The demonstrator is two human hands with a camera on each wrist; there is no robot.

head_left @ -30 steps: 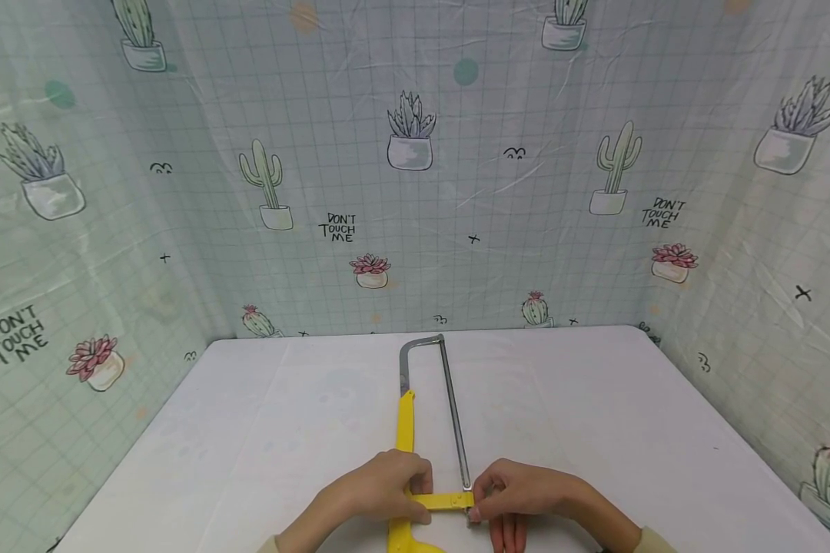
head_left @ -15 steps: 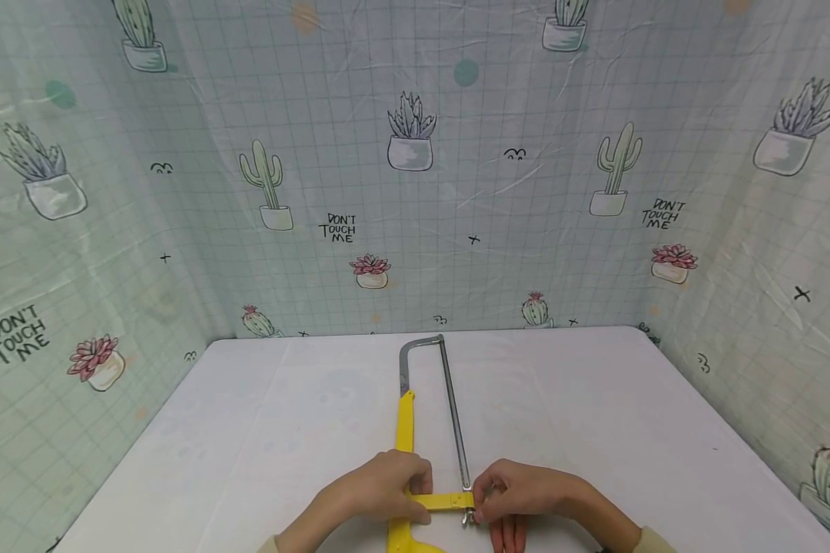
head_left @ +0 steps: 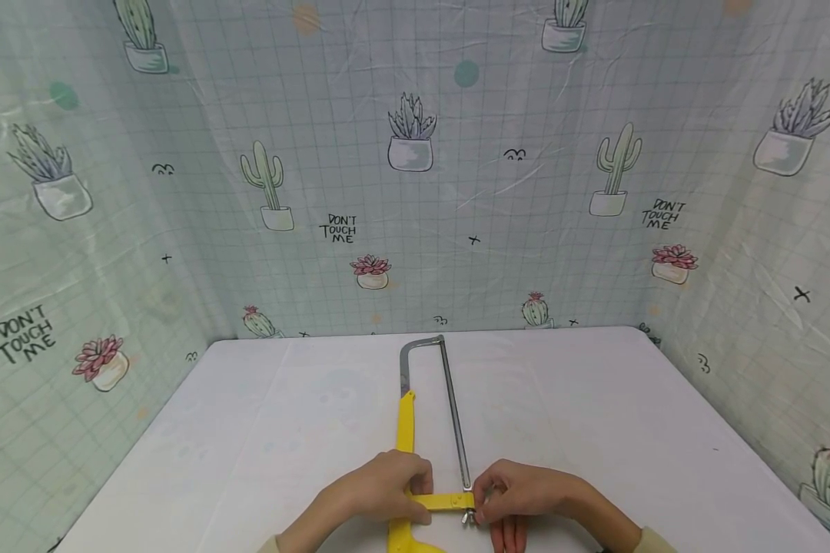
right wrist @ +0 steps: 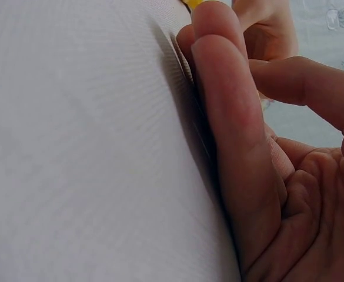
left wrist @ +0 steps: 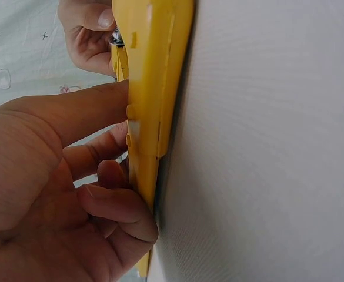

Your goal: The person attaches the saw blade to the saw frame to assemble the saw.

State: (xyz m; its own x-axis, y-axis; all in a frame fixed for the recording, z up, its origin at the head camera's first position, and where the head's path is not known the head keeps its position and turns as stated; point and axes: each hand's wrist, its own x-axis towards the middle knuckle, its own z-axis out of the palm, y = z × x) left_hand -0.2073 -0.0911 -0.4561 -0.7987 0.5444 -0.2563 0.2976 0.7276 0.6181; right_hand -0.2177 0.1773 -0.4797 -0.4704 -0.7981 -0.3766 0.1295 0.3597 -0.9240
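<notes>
A hacksaw point(head_left: 405, 422) with a yellow and grey frame lies on the white table, its handle toward me and its blade point(head_left: 454, 415) on the right side. My left hand point(head_left: 390, 485) grips the yellow frame where the short front arm point(head_left: 449, 501) branches off. At the right end of that arm sits a silver wing nut point(head_left: 468, 518). My right hand point(head_left: 522, 490) has its curled thumb and index finger at the nut and the arm's end, while its other fingers rest low by the table. In the left wrist view the wing nut point(left wrist: 117, 38) shows under the right thumb.
The white table point(head_left: 595, 399) spreads around the saw on both sides. Behind it and at both sides hangs a pale curtain point(head_left: 491, 192) printed with cacti. The hacksaw's handle point(head_left: 411, 544) runs off the bottom edge of the head view.
The right thumb has shifted off the front of the wing nut to its right side, so the nut now shows and its wings have turned slightly. The left hand and hacksaw have stayed put.
</notes>
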